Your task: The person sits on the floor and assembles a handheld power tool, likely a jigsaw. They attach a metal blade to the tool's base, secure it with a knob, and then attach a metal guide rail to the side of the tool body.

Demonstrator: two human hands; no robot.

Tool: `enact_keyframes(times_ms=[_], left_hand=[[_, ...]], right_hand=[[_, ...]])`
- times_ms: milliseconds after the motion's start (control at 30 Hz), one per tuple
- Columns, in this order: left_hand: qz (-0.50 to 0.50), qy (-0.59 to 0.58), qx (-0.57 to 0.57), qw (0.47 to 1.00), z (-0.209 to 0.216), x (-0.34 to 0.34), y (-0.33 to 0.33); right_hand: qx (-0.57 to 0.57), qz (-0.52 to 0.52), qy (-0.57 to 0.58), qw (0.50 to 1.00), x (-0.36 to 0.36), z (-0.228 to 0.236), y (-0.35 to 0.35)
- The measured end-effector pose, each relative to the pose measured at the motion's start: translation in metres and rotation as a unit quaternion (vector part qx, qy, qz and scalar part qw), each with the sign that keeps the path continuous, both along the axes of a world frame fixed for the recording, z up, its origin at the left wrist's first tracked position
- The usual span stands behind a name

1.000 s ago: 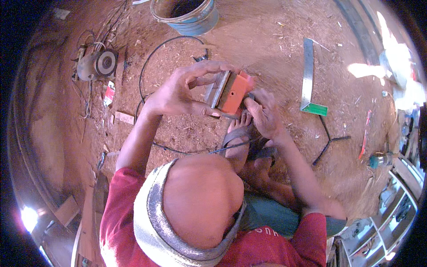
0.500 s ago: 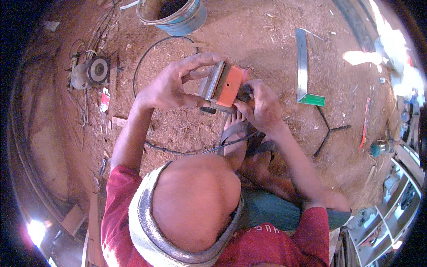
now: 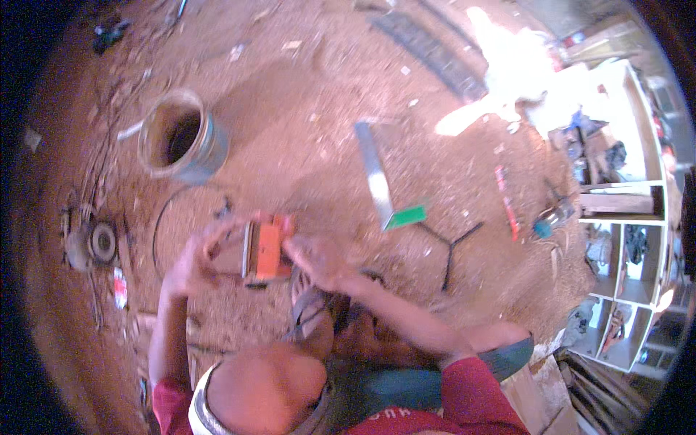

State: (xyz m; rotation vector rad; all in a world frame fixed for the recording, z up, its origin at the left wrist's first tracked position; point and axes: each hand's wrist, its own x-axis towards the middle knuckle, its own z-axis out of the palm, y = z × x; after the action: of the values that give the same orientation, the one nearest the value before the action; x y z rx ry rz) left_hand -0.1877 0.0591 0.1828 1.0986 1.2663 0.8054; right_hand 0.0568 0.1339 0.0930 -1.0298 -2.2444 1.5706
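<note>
swung rightward, the view puts the orange tool (image 3: 268,250) further left, above the sandalled foot (image 3: 308,301); left grip (image 3: 190,262) pinches its edges, right grip (image 3: 317,262) too blurred to tell; slackening could drop it there.

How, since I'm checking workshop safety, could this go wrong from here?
The orange tool between the left hand and right hand might slip onto the sandalled foot near it; blur hides how firmly it's gripped. The metal square on the floor could be stepped on or tripped over.
</note>
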Motion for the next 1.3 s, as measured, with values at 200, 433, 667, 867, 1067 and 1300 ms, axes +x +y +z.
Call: enact_keyframes(times_ms=[200, 433, 667, 867, 1067, 1300], left_hand=[[-0.036, -0.057, 0.051, 0.996, -0.009, 0.01, 0.012], [-0.076, 0.016, 0.088, 0.993, 0.009, -0.001, 0.006], [-0.053, -0.039, 0.076, 0.995, 0.01, 0.006, 0.002], [-0.068, -0.018, 0.079, 0.994, 0.009, 0.007, 0.004], [-0.061, -0.015, 0.11, 0.992, 0.003, 0.009, 0.002], [-0.072, 0.025, 0.13, 0.989, -0.008, -0.012, 0.001]], right_hand=[[0.231, -0.024, 0.022, 0.973, 0.024, 0.014, 0.0], [0.489, -0.026, 0.052, 0.87, 0.015, 0.001, 0.001], [0.482, 0.02, 0.084, 0.872, 0.013, -0.012, 0.006], [0.481, 0.055, 0.061, 0.873, 0.02, -0.009, 0.014], [0.496, 0.044, 0.095, 0.862, 0.023, -0.011, 0.011], [0.562, -0.013, 0.108, 0.82, 0.009, -0.026, 0.007]])
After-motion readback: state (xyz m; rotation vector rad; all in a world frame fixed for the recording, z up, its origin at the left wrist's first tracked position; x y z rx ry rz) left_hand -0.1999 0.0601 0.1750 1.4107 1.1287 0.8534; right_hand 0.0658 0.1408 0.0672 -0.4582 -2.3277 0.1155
